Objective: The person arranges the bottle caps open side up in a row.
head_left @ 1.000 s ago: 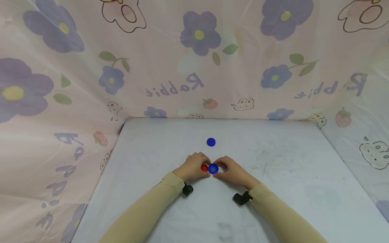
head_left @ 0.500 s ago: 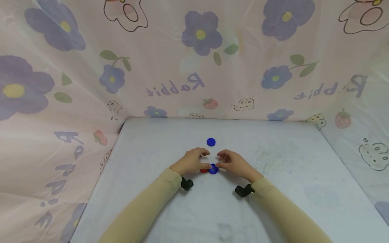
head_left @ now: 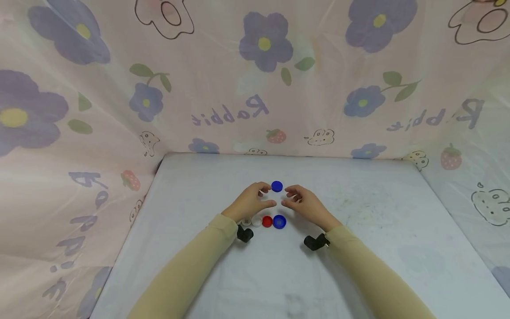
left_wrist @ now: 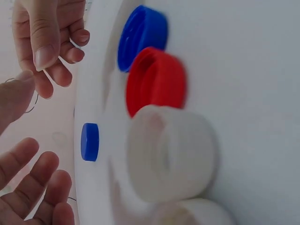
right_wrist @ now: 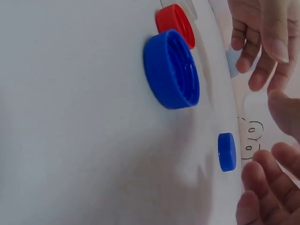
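In the head view a row of bottle caps lies hollow side up on the table: a blue cap at the right end, a red cap touching it, then a white cap and another white cap partly behind the left wrist. Farther back is a second blue cap, its smooth top up. My left hand is on that cap's left and my right hand on its right. Both have loosely bent fingers and hold nothing. Their fingertips look close to the cap, apparently apart from it.
The white table has smudges at its right side. A flowered pink sheet hangs behind the table and along both sides. Dark wrist cameras, one of them the right camera, sit under the wrists.
Both hands have let go of the cap row and moved away from me to the far blue cap. The red cap and white caps have come into sight; the near blue cap stays put.
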Motion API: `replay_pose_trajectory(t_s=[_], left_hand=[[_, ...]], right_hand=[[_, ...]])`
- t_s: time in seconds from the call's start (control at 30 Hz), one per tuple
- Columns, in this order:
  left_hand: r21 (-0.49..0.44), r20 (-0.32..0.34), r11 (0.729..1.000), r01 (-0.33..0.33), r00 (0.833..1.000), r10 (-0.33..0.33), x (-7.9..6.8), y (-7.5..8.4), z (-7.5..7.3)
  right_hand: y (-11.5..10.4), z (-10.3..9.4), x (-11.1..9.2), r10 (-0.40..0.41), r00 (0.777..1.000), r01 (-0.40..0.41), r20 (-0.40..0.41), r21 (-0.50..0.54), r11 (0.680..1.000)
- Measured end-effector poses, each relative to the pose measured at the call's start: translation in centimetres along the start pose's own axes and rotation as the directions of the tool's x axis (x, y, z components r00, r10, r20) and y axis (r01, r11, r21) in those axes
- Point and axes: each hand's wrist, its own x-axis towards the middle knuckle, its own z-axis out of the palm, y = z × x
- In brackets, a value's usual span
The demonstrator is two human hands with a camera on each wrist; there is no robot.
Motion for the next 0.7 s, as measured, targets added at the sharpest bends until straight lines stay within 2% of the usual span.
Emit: replay_pose_trajectory(t_s=[0.17,0.4,0.7], left_hand=[[-0.047,-0.009,0.999,-0.002,1.0,0.002,1.1,0.1,-0.5],[-0.025,0.0,1.0,-0.003,1.0,0.003,3.1,-0.1,-0.8],[-0.038,0.037,0.996,0.083,0.996,-0.082,5.2,-0.9,-1.6]], right_hand=[[0.1,0.2,0.8,-0.001,0.999,0.002,-0.033,0.017,1.0],[0.3,0.5,2.5,0.021,0.997,-0.018,-0.07,0.05,0.999],[1.0,1.2,4.3,0.044,0.995,-0.036,-0.088,0.084,0.996]])
